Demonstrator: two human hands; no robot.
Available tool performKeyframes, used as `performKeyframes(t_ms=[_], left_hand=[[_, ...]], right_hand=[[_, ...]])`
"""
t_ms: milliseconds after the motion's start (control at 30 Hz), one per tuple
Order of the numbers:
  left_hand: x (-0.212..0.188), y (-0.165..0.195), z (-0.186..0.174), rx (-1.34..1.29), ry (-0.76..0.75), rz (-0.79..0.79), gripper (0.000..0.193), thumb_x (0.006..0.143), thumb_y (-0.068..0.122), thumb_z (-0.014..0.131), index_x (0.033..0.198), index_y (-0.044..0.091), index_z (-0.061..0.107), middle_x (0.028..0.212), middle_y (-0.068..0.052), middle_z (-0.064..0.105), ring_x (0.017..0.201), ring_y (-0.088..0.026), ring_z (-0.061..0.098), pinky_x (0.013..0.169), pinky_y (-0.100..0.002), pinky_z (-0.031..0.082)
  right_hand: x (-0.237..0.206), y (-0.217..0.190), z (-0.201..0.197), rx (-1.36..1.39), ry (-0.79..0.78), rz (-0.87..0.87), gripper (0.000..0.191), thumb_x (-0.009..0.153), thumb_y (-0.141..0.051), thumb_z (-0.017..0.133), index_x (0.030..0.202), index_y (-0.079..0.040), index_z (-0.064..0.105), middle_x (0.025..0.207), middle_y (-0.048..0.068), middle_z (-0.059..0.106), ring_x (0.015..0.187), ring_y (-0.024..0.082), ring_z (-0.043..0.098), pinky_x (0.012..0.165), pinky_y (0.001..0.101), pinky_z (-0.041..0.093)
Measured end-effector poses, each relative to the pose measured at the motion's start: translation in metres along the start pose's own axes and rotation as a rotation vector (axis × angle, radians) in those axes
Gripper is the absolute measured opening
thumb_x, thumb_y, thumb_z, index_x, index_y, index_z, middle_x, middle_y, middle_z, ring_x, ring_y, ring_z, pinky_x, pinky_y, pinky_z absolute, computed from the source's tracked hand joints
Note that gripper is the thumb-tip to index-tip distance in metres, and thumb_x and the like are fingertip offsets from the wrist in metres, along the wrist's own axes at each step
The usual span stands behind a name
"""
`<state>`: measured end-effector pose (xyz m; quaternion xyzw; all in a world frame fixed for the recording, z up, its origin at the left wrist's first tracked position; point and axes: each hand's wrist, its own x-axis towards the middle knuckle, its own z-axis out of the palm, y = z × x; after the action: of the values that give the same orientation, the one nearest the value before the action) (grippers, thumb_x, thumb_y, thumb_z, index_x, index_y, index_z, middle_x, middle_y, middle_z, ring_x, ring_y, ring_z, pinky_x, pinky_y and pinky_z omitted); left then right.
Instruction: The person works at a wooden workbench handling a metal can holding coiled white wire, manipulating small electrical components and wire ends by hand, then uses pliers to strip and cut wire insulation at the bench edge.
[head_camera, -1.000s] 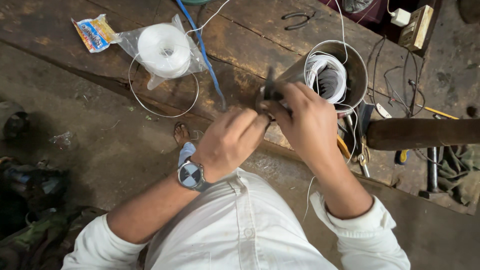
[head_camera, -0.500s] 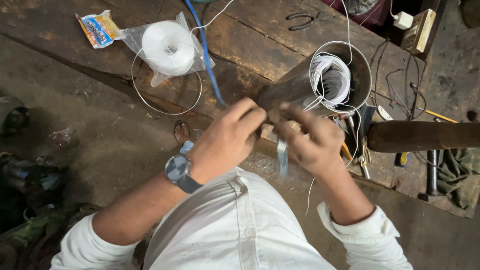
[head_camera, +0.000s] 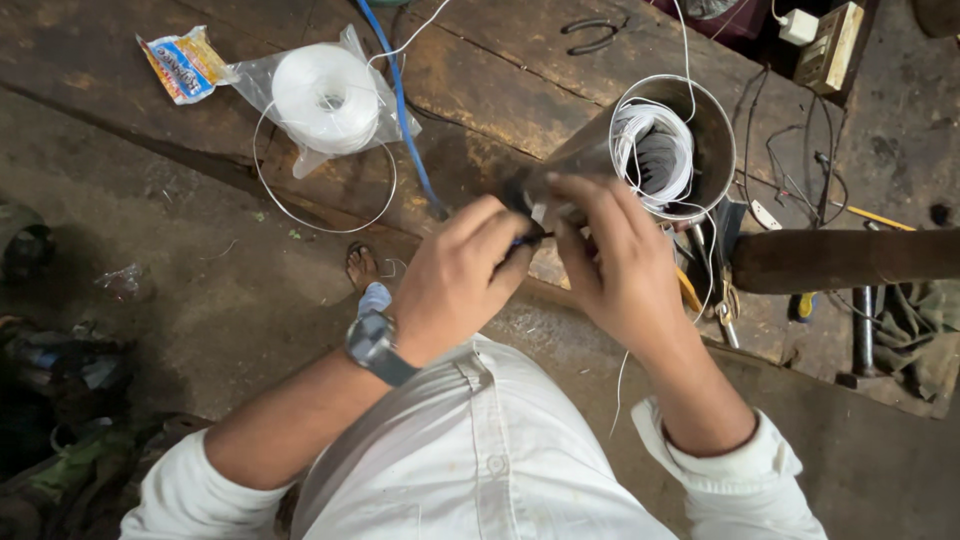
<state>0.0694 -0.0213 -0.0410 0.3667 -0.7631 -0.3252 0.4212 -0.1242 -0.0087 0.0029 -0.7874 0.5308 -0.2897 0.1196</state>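
Observation:
A metal cylinder (head_camera: 590, 150) lies on its side before me, with white winding wire (head_camera: 655, 150) packed in its open end. My left hand (head_camera: 465, 275), with a wristwatch, pinches a small dark piece at the cylinder's near rim. My right hand (head_camera: 615, 265) grips the same spot from the other side, fingers curled on the rim. What sits between the fingertips is mostly hidden. A thin white thread (head_camera: 625, 375) hangs down below my right hand.
A spool of white thread in a clear plastic bag (head_camera: 325, 95) lies on the wooden bench (head_camera: 480, 80), with a snack wrapper (head_camera: 185, 65), a blue cord (head_camera: 400, 95) and pliers (head_camera: 595, 35). A dark bar (head_camera: 840, 260), cables and tools crowd the right. My foot (head_camera: 362, 265) shows below.
Both hands have drawn tighter together at the cylinder's near rim. The strip that hung by my right hand half a second ago is no longer seen.

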Motion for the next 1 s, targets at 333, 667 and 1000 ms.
performKeyframes(t_ms=[333,667,1000], left_hand=[[0.008,-0.004,-0.015,-0.141,-0.173,-0.134,0.019,0.09,0.008,0.069,0.106,0.0,0.064,0.101,-0.016,0.065,0.089,-0.037,0.066,0.075,-0.042,0.053],[-0.003,-0.002,-0.003,0.217,-0.036,0.252,0.027,0.094,0.005,0.068,0.119,-0.003,0.061,0.106,-0.017,0.056,0.096,-0.037,0.063,0.083,-0.045,0.053],[0.009,-0.006,-0.004,-0.193,-0.114,-0.142,0.018,0.094,0.016,0.073,0.104,0.001,0.069,0.095,-0.013,0.066,0.089,-0.033,0.067,0.077,-0.04,0.052]], right_hand=[[-0.012,0.016,0.006,-0.423,0.187,-0.684,0.033,0.087,-0.007,0.084,0.114,-0.016,0.067,0.124,0.013,0.066,0.096,0.029,0.073,0.067,0.0353,0.052],[0.016,0.011,0.0,-0.274,-0.034,0.059,0.018,0.088,-0.015,0.081,0.104,-0.009,0.076,0.102,0.006,0.071,0.08,0.031,0.07,0.065,0.0403,0.055],[-0.011,0.012,0.007,-0.085,0.075,-0.22,0.032,0.091,-0.004,0.068,0.122,-0.008,0.062,0.129,0.017,0.064,0.105,0.036,0.068,0.083,0.0441,0.057]])
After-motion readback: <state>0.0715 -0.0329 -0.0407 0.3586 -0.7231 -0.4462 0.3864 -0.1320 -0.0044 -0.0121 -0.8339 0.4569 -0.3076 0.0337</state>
